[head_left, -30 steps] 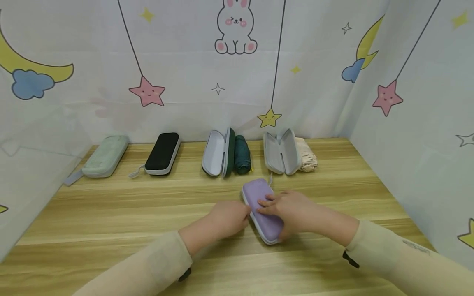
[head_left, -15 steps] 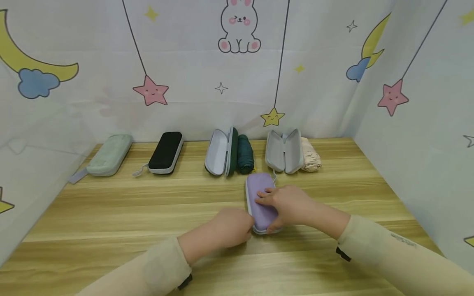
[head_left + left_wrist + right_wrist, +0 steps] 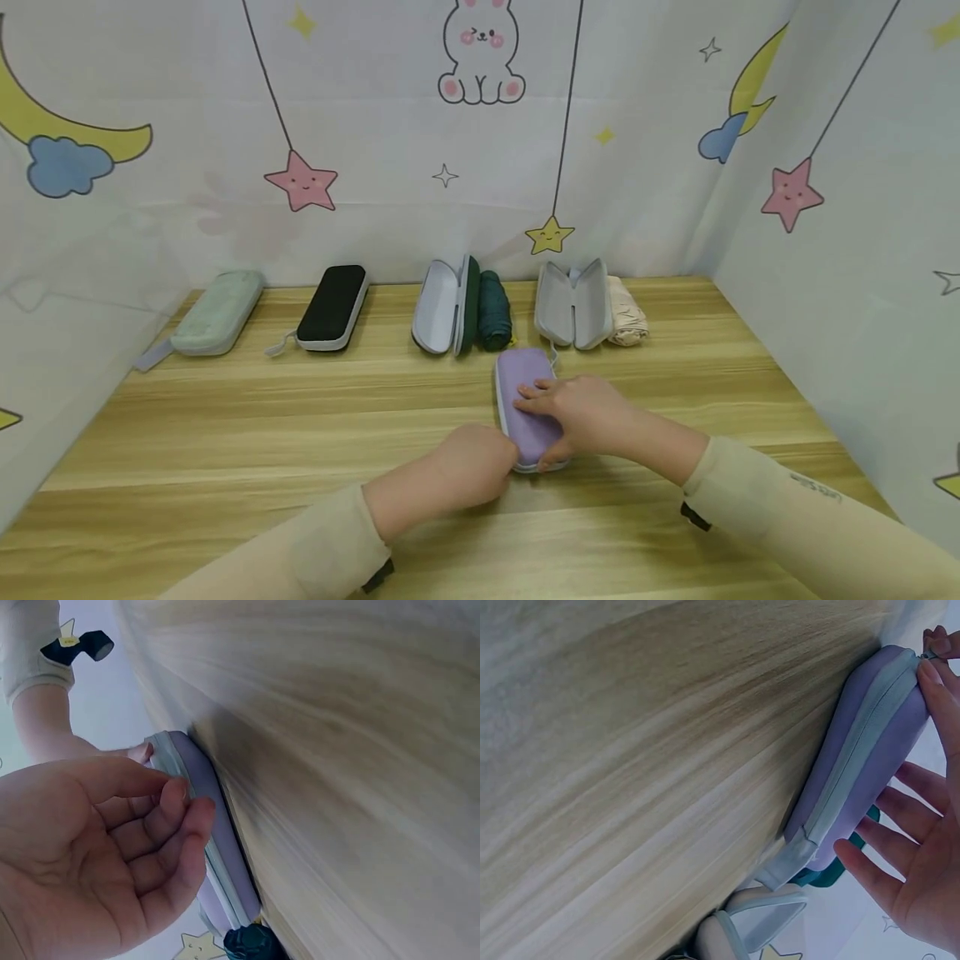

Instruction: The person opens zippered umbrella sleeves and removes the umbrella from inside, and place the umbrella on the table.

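I see the left hand (image 3: 476,464) pinching the zipper pull (image 3: 928,655) of the purple case (image 3: 531,435), the right hand (image 3: 592,412) spread over it; between them, its long axis points away, strap (image 3: 553,356) end farthest.

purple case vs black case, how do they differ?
The right hand rests on the purple case; no hand touches the black case, farther back. The purple case's strap is at its far end, the black case's at its near end. Both have pale side bands.
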A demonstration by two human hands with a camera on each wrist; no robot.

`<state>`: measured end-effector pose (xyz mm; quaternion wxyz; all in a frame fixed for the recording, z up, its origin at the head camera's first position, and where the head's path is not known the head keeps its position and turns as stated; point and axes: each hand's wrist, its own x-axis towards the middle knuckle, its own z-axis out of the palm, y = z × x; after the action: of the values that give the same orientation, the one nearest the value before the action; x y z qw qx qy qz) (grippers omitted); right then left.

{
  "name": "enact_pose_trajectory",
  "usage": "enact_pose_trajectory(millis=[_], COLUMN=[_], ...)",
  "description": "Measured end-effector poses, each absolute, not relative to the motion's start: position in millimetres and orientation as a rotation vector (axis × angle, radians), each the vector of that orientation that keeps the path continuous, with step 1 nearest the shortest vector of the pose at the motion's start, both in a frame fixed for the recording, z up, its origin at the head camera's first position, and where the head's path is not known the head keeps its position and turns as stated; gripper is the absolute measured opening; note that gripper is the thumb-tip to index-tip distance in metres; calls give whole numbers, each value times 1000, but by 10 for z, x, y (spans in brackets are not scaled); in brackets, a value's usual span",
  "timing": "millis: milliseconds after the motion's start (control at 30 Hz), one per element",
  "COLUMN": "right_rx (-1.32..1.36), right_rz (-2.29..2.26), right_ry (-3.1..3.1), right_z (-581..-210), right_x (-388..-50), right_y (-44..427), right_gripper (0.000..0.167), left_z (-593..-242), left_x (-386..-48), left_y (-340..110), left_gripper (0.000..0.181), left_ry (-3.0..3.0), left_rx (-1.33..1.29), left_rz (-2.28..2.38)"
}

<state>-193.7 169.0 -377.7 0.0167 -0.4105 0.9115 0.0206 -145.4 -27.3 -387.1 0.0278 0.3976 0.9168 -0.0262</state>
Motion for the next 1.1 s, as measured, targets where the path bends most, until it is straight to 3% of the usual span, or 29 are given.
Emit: enact_pose_trajectory(millis=[333, 533, 667, 933, 1100], right_rx=[-1310, -1354, -1461, -1816, -2187], right_rz=[60, 40, 66, 145, 269], right_ry=[2839, 2838, 2815, 2759, 2734], right_z=[-3812, -3830, -3857, -3924, -4021], right_x=[-1966, -1955, -1923, -1785, -1703], right_y=[1693, 1694, 1721, 1724, 1658], right_gripper=[85, 85, 81, 60, 33], left_z=[-3868, -3921, -3928, -3985, -4068], left_x=[-1540, -1540, -1557, -1793, -2001], left_y=[-333, -290, -289, -423, -472], left_gripper=[25, 18, 12, 18, 22], left_ry=[2707, 2696, 2679, 2512, 2328], left_rx=[1273, 1292, 1127, 729, 515], left_rz=[50, 164, 300, 646, 920])
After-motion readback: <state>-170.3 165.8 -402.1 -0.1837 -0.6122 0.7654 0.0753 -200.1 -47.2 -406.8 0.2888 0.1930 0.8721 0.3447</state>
